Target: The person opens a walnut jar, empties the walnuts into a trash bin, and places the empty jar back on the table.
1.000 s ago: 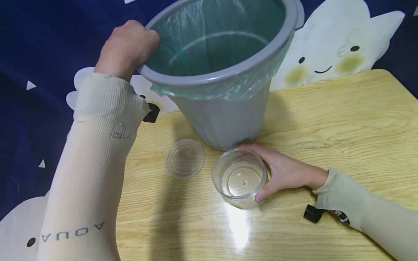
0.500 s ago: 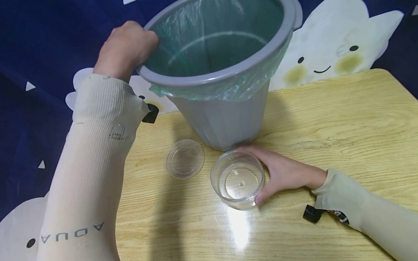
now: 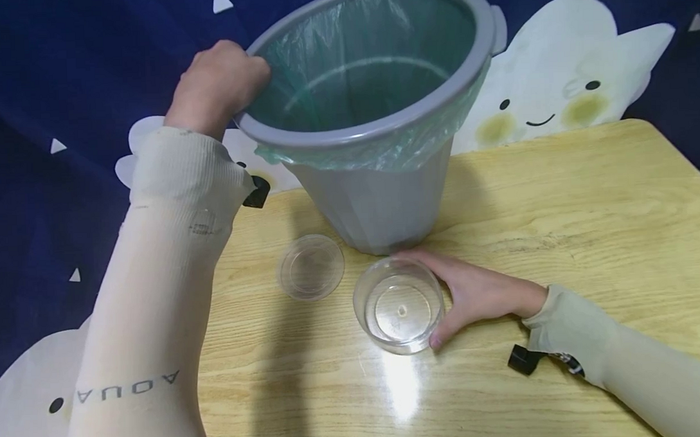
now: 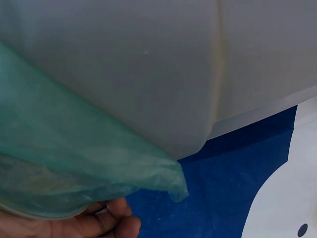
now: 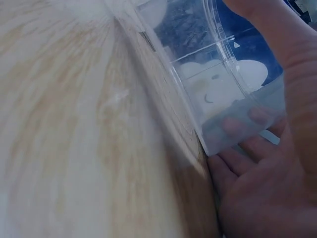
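My left hand [image 3: 220, 85] grips the left side of the rim of a grey trash bin [image 3: 378, 208]. Its curled fingers [image 4: 106, 220] show under the rim in the left wrist view, beside the overhanging green bin liner [image 3: 382, 154]. Just in front of the bin, a round clear plastic container [image 3: 401, 307] is on the table, its mouth facing up. My right hand [image 3: 474, 294] holds it from the right, thumb on the near side and fingers round the far side. A clear round lid [image 3: 311, 268] lies flat to the container's left.
Light wood-grain table [image 3: 588, 236] spreads out to the right, with its far right corner rounded. Behind it hangs a dark blue cloth [image 3: 61, 74] with white cloud faces. The bin towers over the table's back edge.
The clear container has shifted slightly toward me and its mouth faces me a little more. My right hand keeps its hold on it, and my left hand stays on the bin rim.
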`<action>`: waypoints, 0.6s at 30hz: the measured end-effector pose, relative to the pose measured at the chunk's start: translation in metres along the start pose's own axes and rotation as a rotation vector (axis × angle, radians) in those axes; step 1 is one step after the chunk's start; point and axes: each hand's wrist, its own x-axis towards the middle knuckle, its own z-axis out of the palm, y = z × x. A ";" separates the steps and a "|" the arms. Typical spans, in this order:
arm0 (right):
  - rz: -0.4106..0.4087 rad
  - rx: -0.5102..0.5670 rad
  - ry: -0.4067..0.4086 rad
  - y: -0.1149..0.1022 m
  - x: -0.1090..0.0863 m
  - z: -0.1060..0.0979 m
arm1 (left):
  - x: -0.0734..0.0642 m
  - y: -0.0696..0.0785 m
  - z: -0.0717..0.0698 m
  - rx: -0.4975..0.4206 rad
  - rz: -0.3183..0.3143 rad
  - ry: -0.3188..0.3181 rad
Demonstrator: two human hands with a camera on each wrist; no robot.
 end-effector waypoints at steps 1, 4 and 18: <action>0.003 0.004 -0.003 0.000 0.000 0.000 | 0.000 0.000 0.001 -0.003 -0.002 -0.004; 0.002 0.012 -0.015 0.002 0.001 0.001 | 0.001 -0.001 0.002 -0.006 -0.006 -0.008; -0.015 -0.013 -0.021 0.011 0.004 0.003 | 0.009 -0.003 0.008 0.058 0.034 0.045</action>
